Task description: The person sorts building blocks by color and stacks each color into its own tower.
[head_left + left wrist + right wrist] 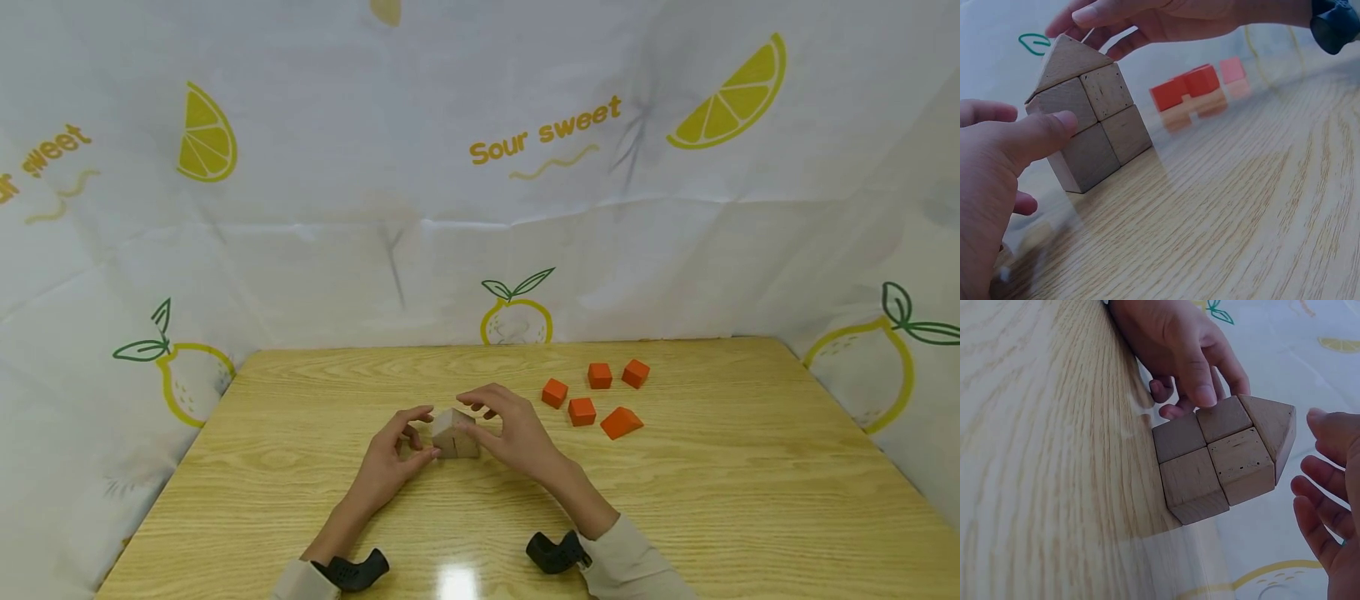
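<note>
A small house of plain wooden blocks stands upright on the table. Its cubes (pixel 1125 131) form two rows of two, and a triangular block (pixel 1075 59) lies on top as a roof. At the left side, my left hand (pixel 388 458) has its thumb at the front of an upper cube (pixel 1224 420); its other fingers are spread beside and behind the stack, not closed round it. My right hand (pixel 517 429) hovers by the roof with fingers loosely bent. In the right wrist view a gap shows between those fingers and the triangular block, and they hold nothing.
Several red cubes (pixel 582 412) and a red triangular block (pixel 622 422) lie to the right, farther back on the wooden table (pixel 712 492). A white lemon-print cloth (pixel 337 275) hangs behind and at both sides. Black devices (pixel 555 552) are strapped to both wrists.
</note>
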